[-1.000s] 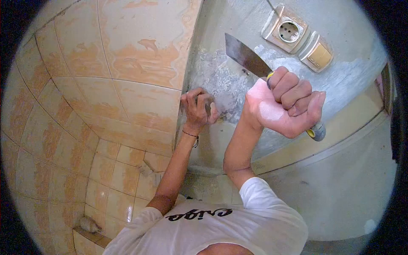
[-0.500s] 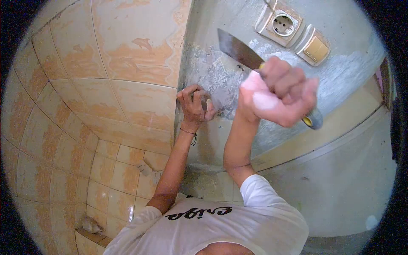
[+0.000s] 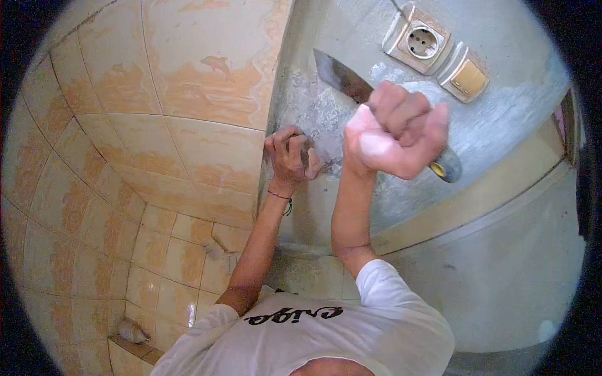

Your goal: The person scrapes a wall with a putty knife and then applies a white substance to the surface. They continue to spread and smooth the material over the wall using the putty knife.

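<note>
My right hand (image 3: 395,128) is wrapped in a fist round the grey-and-yellow handle of a putty knife (image 3: 342,76). The metal blade points up and to the left, across the rough, flaking patch of the grey wall (image 3: 307,100). Lower left, my left hand (image 3: 292,153) rests at that wall beside the edge of the tiling, its fingers curled and thumb bent toward them. A dark bit shows between those fingers and thumb, but I cannot tell what it is. A thin cord bracelet (image 3: 279,195) circles the left wrist.
A wall socket (image 3: 423,42) and a light switch (image 3: 467,76) sit above my right hand. Dolphin-patterned tiles (image 3: 207,88) cover the wall at left. A pale ledge (image 3: 476,203) runs diagonally at right. Some small object (image 3: 133,331) lies on the tiled ledge, lower left.
My right hand has shifted slightly left with the putty knife, its blade tip now a little lower and further left. My left hand stays at nearly the same spot.
</note>
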Motion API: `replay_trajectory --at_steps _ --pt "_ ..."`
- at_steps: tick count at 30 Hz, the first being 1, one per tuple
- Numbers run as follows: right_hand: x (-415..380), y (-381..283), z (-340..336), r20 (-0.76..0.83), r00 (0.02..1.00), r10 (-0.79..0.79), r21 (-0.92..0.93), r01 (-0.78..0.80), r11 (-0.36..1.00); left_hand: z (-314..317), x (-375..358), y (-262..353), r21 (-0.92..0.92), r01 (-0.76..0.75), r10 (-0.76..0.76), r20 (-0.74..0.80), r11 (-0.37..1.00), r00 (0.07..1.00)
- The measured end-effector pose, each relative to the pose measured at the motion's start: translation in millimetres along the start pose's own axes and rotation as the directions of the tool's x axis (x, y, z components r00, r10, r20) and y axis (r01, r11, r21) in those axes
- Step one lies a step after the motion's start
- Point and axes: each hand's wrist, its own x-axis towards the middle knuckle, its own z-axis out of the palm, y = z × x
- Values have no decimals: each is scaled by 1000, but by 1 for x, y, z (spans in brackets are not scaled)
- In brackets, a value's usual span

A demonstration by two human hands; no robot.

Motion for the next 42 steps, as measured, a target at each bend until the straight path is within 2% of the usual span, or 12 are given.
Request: replay_trajectory --at_steps 2,7,11,17,19,25,27,28,31,35,36,42 --pt "3 -3 0 34 988 -152 -73 154 985 0 4 0 -7 -6 6 -21 1000 1000" --pt "-3 6 13 -11 983 182 76 -180 981 -1 2 1 -1 -10 10 -10 1000 1000" --pt "4 -14 5 -244 970 15 133 18 991 3 0 -4 4 -33 33 -36 999 999" --pt "2 -1 10 -63 997 47 37 -45 998 -1 1 -1 1 -22 22 -20 1000 1000" --pt "7 -20 37 -426 905 -25 -17 20 1000 -1 2 -1 12 -20 20 -6 1000 1000" --pt "-5 -5 28 -96 978 184 67 -178 982 1 2 0 -13 -19 19 -35 1000 999" --pt "-1 -14 36 -432 893 128 115 -87 990 0 0 -1 0 -11 11 -9 1000 1000" --pt "1 -14 2 -153 988 23 95 -8 995 0 -1 -2 20 5 -5 13 1000 1000" --pt "-5 1 8 0 995 97 69 -96 993 1 -1 -2 22 -9 10 -5 1000 1000" --pt "5 -10 -2 -280 959 50 125 -16 992 2 -1 -2 -1 -9 9 -5 1000 1000" --pt "7 -17 -1 73 995 -66 84 60 995 2 0 -4 -8 -20 20 -8 1000 1000" --pt "-7 2 0 50 998 38 68 -41 997 -1 -3 -1 5 -18 18 17 1000 1000"
